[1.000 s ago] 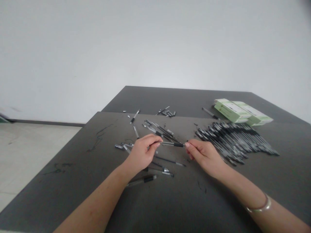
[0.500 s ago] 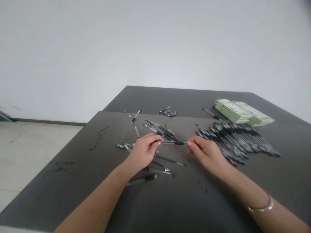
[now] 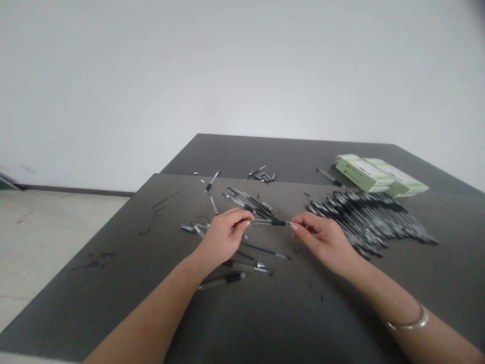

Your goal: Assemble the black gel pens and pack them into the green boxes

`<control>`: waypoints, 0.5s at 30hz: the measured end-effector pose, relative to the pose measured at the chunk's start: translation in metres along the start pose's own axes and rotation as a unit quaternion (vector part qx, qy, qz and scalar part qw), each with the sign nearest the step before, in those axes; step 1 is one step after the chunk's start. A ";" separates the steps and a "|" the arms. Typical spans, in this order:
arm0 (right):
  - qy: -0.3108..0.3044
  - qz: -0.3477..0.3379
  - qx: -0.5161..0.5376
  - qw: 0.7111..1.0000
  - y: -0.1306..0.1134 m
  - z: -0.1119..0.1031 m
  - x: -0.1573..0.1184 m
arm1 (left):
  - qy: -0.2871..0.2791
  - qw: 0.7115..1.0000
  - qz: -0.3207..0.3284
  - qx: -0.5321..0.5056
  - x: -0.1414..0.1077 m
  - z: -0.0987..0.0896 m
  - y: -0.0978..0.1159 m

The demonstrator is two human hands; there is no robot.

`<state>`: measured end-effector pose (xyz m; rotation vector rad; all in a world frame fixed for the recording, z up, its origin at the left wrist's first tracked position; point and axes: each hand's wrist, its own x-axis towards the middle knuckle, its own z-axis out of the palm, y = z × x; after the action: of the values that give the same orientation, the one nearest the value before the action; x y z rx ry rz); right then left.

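A dark desk fills the lower field, with a second dark desk butted against its far edge. On the right lies a dense row of assembled pens, and beyond it two green-and-white boxes sit side by side. My left hand and right hand meet above the middle of the near desk, each closed in a fingertip pinch on one end of a single pen, which is held roughly level and clear of the surface. The left pinches the clear barrel end; the right pinches the tip end, just beyond the black grip. A metal bangle circles my right wrist. Loose pens lie scattered behind and below the hands; one with a black grip lies beside my left forearm. Small pen parts sit near the seam between the desks.
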<state>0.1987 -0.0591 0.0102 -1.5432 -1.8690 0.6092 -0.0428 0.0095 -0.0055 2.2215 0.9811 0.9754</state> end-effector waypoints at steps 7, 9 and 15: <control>-0.036 0.025 0.034 0.998 0.001 0.006 0.000 | -0.001 1.000 0.008 -0.012 0.000 0.001 0.001; -0.040 0.031 0.053 0.997 0.001 0.007 0.000 | -0.002 1.000 0.003 -0.011 0.000 0.001 0.001; -0.032 0.009 0.056 0.998 -0.001 0.002 -0.002 | -0.007 1.000 -0.006 -0.010 0.000 0.001 0.001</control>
<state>0.1971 -0.0608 0.0094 -1.4858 -1.8353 0.7670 -0.0416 0.0088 -0.0048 2.2015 0.9722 0.9585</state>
